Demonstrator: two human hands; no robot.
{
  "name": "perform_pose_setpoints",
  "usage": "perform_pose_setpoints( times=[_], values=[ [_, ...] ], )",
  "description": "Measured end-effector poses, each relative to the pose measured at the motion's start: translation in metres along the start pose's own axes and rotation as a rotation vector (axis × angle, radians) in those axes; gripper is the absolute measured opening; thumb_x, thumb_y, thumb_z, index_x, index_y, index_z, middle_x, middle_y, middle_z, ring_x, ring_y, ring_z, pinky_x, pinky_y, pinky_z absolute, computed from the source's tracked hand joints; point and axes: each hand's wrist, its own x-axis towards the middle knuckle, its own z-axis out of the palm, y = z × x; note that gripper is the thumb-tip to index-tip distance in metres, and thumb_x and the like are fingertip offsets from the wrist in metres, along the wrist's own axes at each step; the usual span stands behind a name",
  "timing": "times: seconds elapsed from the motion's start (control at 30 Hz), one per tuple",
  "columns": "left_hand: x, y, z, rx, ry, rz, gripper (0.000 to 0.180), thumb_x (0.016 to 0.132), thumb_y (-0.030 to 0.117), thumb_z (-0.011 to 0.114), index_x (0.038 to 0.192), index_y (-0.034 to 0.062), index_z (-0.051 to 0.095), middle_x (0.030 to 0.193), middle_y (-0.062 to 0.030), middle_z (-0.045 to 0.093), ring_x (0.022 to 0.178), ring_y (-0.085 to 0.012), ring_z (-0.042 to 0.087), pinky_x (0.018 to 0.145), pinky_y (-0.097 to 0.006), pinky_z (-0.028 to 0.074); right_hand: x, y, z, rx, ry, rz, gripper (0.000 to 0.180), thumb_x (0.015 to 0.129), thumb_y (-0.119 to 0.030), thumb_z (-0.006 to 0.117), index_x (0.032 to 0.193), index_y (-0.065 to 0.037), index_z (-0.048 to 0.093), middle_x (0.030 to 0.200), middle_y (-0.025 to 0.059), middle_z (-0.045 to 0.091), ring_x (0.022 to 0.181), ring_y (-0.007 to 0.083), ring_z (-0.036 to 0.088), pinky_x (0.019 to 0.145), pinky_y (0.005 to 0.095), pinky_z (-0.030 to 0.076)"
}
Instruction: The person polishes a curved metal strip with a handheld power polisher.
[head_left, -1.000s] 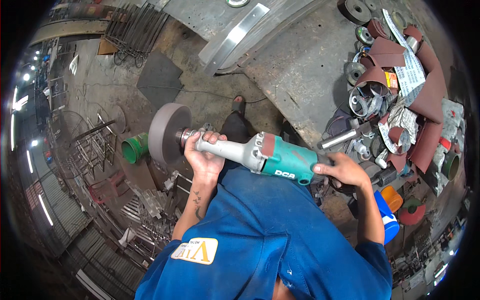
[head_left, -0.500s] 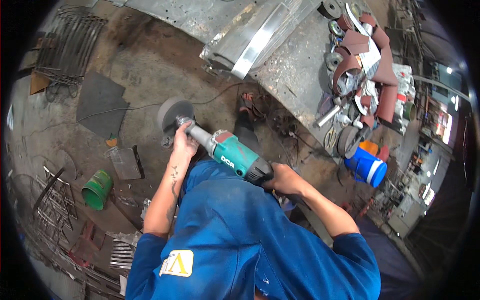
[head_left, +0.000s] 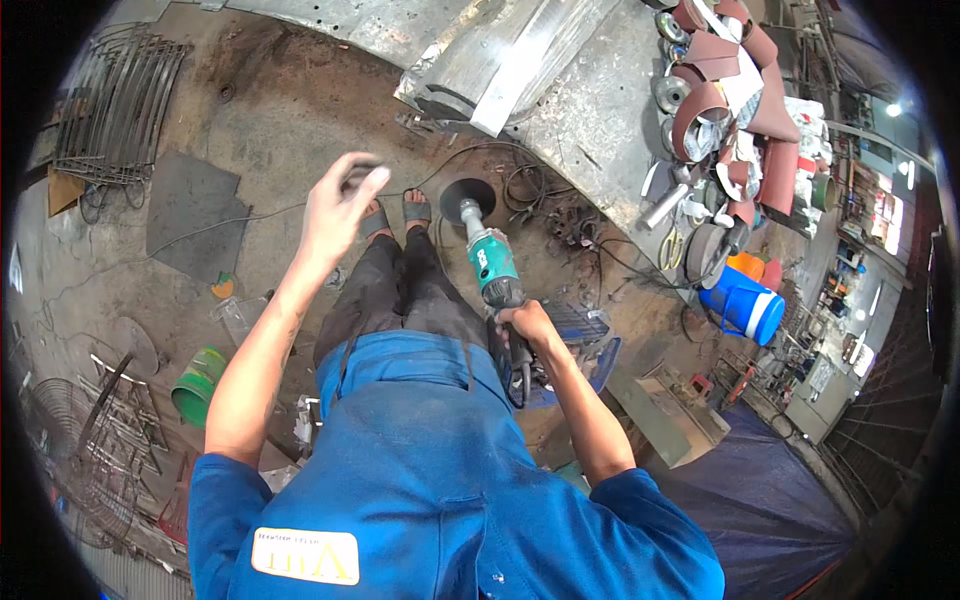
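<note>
A green, cylindrical polisher (head_left: pixel 492 268) with a dark round disc is gripped at its rear by the right hand (head_left: pixel 523 322), above the stained concrete floor (head_left: pixel 280 120). Left of the polisher, the left hand (head_left: pixel 338 205) is raised, released.

We see the polishing tool (head_left: pixel 492 262) hanging low in front of us, gripped at its rear black handle by our right hand (head_left: pixel 523 325) alone. Its body is long and slim: a teal-green motor housing in the middle, a pale metal neck ahead of it, and a round, dark grey polishing wheel (head_left: pixel 467 196) at the far end. The tool points away from us and down toward the concrete floor, the wheel near our sandalled feet, its flat face turned partly up to us. A black cord runs back from the handle. Our left hand (head_left: pixel 340 205) is off the tool, raised with fingers loosely spread, well apart from it.
</note>
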Motion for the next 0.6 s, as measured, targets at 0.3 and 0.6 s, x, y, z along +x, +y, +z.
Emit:
perform_pose_setpoints(
  times=[0.3,0.6],
  values=[
    [0.03,0.068,0.07,0.232,0.098,-0.008,0.048,0.094,0.048,0.065,0.082,0.0014,0.065,0.067,-0.001,0.061,0.063,-0.0071,0.058,0.06,-0.024,0.045,0.104,0.071,-0.011,0.394,-0.036,0.195,0.013,0.081,-0.005,0.066,0.09,0.004,0.063,0.072,0.0143,0.066,0.053,0.0176,0.058,0.049,0.0337,0.052],
    [0.02,-0.012,0.046,0.098,0.275,-0.157,0.047,0.1,0.046,0.054,0.101,-0.0009,0.061,0.082,-0.0092,0.066,0.07,-0.0156,0.067,0.062,-0.027,0.052,0.22,0.143,-0.041,0.526,-0.101,0.327,0.012,0.082,-0.002,0.062,0.093,0.001,0.057,0.069,0.015,0.063,0.052,0.0221,0.059,0.05,0.0345,0.051]
  ],
)
